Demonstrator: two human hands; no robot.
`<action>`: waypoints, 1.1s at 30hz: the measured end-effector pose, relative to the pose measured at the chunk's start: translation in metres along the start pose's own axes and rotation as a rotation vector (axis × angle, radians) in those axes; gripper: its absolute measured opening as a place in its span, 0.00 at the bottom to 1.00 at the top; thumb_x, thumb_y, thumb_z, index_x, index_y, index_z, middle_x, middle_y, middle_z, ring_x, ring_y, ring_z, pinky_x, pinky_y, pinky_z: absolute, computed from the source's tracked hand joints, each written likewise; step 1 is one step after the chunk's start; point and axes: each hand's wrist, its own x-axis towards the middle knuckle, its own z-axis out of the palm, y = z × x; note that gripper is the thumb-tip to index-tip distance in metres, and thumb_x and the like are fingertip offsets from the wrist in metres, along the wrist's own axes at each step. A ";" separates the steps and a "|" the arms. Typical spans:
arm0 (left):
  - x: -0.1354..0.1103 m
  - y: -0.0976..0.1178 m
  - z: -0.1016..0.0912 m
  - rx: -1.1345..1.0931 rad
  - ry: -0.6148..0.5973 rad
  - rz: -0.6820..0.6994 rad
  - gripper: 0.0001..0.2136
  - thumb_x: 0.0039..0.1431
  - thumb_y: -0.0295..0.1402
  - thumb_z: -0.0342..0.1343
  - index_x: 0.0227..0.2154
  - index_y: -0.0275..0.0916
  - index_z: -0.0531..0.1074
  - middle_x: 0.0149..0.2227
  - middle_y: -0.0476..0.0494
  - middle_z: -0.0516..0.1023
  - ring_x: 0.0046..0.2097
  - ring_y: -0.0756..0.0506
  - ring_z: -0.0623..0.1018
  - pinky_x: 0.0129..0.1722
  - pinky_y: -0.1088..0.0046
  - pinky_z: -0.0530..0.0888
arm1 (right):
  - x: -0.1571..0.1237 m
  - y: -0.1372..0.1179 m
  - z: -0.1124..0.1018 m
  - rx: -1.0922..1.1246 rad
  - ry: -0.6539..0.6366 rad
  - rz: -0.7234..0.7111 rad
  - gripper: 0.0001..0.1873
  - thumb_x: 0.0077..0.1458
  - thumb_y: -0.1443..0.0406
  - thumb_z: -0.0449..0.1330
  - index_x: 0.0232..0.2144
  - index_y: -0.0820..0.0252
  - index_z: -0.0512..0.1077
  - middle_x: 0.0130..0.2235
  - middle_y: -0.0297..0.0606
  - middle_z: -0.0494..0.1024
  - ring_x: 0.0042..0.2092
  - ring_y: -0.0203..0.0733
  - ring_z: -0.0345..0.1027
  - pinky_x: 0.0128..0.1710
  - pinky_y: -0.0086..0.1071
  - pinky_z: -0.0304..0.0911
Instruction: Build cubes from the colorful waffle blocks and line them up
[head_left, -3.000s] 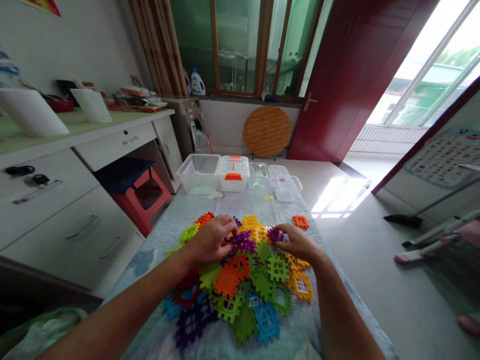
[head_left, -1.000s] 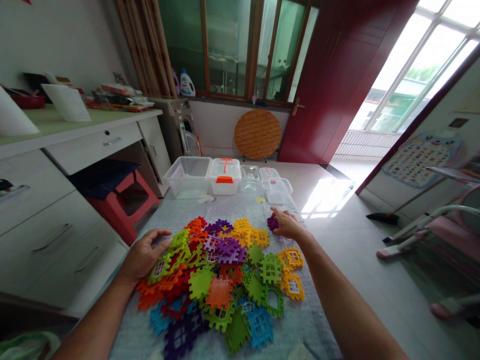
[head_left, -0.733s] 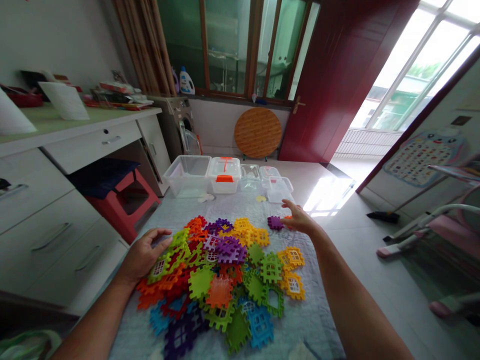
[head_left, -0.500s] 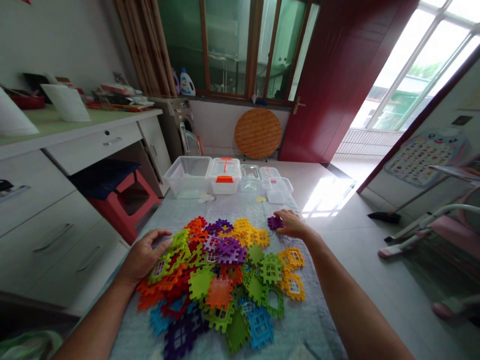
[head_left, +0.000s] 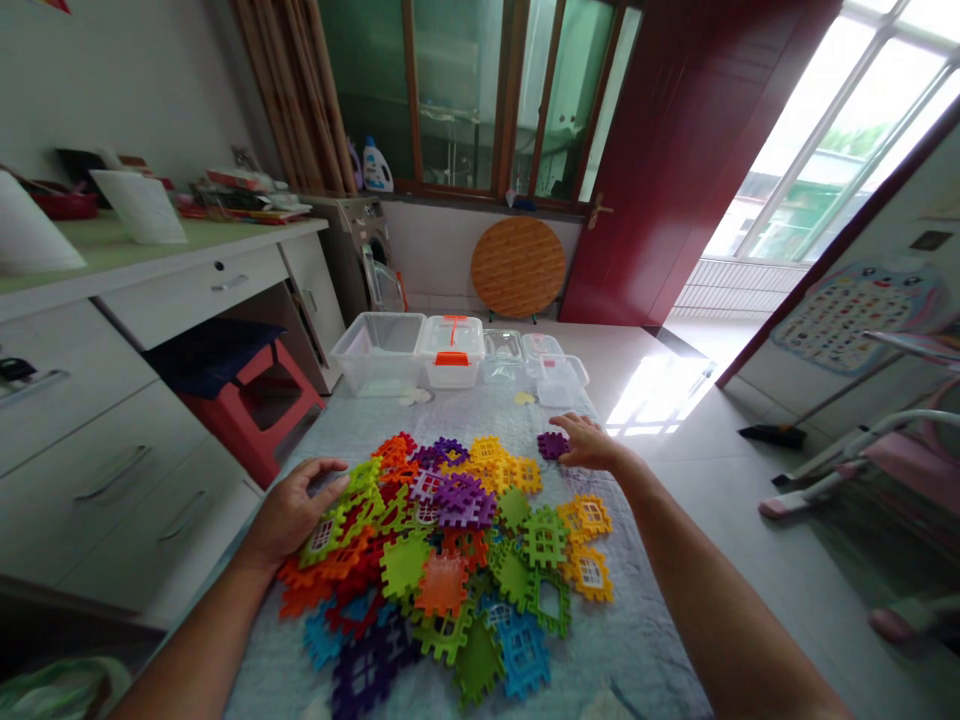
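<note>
The lone tile (head_left: 553, 445) is purple; the pile (head_left: 450, 560) mixes orange, green, yellow, blue and purple lattice pieces on a pale blue table (head_left: 465, 415).

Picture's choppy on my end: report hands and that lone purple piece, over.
Left hand open on the pile edge. Right hand at the purple piece, grip unclear. Piece lies flat, apart from the pile.

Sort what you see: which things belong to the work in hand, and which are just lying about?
In hand: left hand at the edge of the tile pile; right hand at a lone purple tile.
Lying about: red stool, detergent bottle, round wooden board, broom.
</note>
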 end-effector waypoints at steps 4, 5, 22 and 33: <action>0.000 -0.001 0.001 -0.004 0.004 0.011 0.21 0.49 0.53 0.55 0.37 0.41 0.75 0.42 0.42 0.80 0.45 0.39 0.78 0.51 0.64 0.71 | -0.012 0.028 -0.007 0.050 0.067 0.067 0.40 0.42 0.67 0.62 0.60 0.57 0.62 0.57 0.48 0.66 0.56 0.55 0.60 0.52 0.44 0.57; 0.001 -0.001 0.001 -0.004 0.004 0.012 0.22 0.49 0.53 0.55 0.37 0.41 0.75 0.42 0.42 0.80 0.45 0.39 0.78 0.51 0.64 0.71 | -0.015 0.033 -0.007 0.040 0.053 0.079 0.39 0.42 0.67 0.62 0.59 0.57 0.63 0.57 0.48 0.67 0.55 0.55 0.61 0.52 0.44 0.57; 0.000 0.001 -0.001 0.019 0.002 0.016 0.21 0.49 0.52 0.55 0.37 0.40 0.75 0.41 0.42 0.80 0.44 0.39 0.78 0.48 0.66 0.72 | -0.012 0.022 -0.003 -0.014 -0.005 0.090 0.38 0.42 0.69 0.60 0.58 0.55 0.64 0.58 0.48 0.65 0.55 0.57 0.60 0.51 0.47 0.56; -0.002 0.000 0.000 0.011 0.005 0.002 0.22 0.50 0.52 0.55 0.38 0.40 0.75 0.41 0.43 0.80 0.43 0.41 0.78 0.47 0.68 0.72 | 0.000 -0.045 0.001 0.001 -0.006 -0.109 0.40 0.40 0.70 0.61 0.59 0.56 0.64 0.60 0.47 0.65 0.60 0.60 0.55 0.57 0.51 0.51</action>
